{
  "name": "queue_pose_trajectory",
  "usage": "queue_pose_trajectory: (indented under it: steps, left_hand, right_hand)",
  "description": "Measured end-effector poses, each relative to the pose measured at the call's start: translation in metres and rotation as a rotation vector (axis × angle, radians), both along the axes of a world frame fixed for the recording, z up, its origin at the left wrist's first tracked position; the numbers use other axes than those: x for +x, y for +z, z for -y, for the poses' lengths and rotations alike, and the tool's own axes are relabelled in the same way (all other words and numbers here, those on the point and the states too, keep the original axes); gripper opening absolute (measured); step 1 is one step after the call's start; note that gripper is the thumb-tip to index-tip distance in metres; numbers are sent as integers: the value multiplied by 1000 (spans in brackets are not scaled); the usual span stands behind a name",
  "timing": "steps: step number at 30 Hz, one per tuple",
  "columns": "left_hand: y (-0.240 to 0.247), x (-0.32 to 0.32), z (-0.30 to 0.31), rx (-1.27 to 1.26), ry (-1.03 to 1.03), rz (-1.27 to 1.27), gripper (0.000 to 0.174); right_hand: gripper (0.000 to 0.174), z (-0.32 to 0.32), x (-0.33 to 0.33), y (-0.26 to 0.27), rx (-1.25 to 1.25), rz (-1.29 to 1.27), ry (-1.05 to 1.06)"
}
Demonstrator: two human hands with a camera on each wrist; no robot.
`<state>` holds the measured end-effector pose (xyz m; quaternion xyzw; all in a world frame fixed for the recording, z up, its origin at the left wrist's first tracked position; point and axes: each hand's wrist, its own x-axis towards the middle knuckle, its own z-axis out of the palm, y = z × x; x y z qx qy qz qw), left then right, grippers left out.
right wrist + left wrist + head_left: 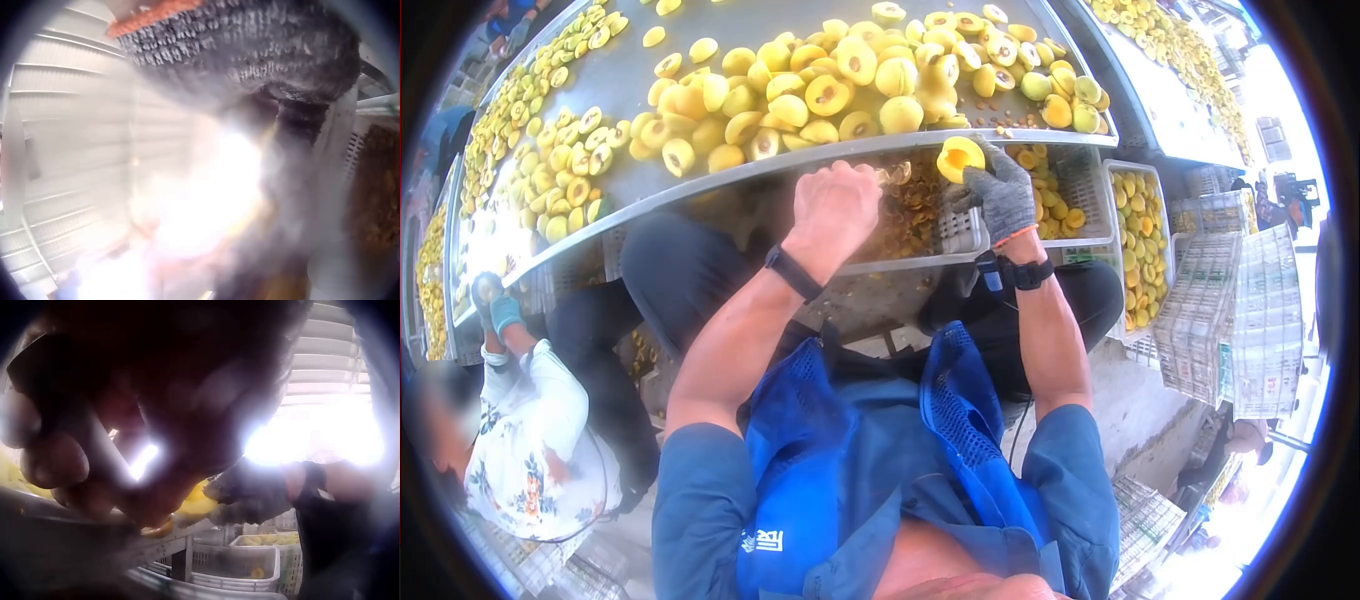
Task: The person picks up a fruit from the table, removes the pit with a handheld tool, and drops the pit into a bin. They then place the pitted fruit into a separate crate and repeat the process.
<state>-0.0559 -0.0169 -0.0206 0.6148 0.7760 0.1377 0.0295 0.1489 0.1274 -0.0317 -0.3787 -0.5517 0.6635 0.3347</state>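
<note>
My bare left hand [835, 210] is curled in a fist at the table's front edge. In the left wrist view its fingers [59, 459] wrap a dark-handled tool [94, 428]. A small brownish curved end [894, 174] juts from that fist toward the right hand. My right hand [1005, 195], in a grey knit glove with an orange cuff, pinches a yellow peach half [960, 160], cut face showing. Glare washes out most of the right wrist view, where the glove [244, 56] shows across the top.
Peach halves [800, 95] lie heaped on the metal table [615, 80]. Below its edge, a crate holds brown pits and scraps [915, 215]. Crates of peaches [1140, 250] and stacked empty crates [1230, 310] stand at right. Another person [540, 440] works at left.
</note>
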Motion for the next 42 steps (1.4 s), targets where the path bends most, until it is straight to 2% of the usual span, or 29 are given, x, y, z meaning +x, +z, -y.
queue_pose_trajectory:
  steps: [1, 4, 7, 10, 13, 17, 20, 23, 27, 28, 31, 32, 35, 36, 39, 40, 42]
  left_hand:
    - [1, -1, 1, -15, 0, -9, 24]
    - [4, -2, 4, -38, 5, -34, 25]
    - [5, -3, 6, -44, 18, -46, 25]
    - [9, -5, 8, -61, 22, -12, 27]
    - [6, -5, 9, -13, 45, 33, 26]
    - [8, -3, 6, -26, 32, 110, 26]
    - [6, -2, 1, -61, 28, 153, 31]
    - [11, -4, 1, -111, 17, 250, 33]
    - [10, -7, 0, -80, 4, 362, 35]
    - [14, -6, 0, -69, 21, 415, 35]
    - [22, -2, -3, 9, 25, 615, 34]
    - [18, -2, -5, 71, 10, 717, 34]
    - [13, 4, -8, 205, 5, 999, 33]
    - [13, 6, -9, 241, 11, 1090, 33]
    - [16, 12, -8, 291, -24, 1095, 30]
    - [15, 13, -8, 288, -23, 1069, 30]
    - [10, 15, -8, 285, -22, 1018, 31]
  right_hand:
    - [44, -2, 2, 0, 17, 5, -24]
    - [44, -22, 23, 3, 177, 282, -116]
    - [45, -62, 65, -8, 914, 905, -245]
    - [45, -65, 77, 10, 998, 1346, -393]
    - [41, -66, 59, 22, 1151, 1022, -449]
    - [40, -68, -5, 22, 1053, 750, -18]
    - [40, -83, -50, 12, 1195, 771, 281]
    - [41, -92, -81, 37, 1022, 1003, 518]
    - [40, -95, -75, 34, 1087, 948, 413]
    - [38, -101, -68, 26, 1177, 942, 373]
    - [40, -103, -47, 14, 607, 235, 77]
    - [41, -104, -39, 16, 380, 93, 68]
    - [45, -62, -29, 43, -60, -239, 92]
    - [49, -55, -25, 45, -128, -279, 181]
    - [50, -20, -29, 55, 94, 34, 159]
    - [48, -13, -28, 48, 153, -17, 165]
    - [46, -10, -27, 37, 379, 91, 189]
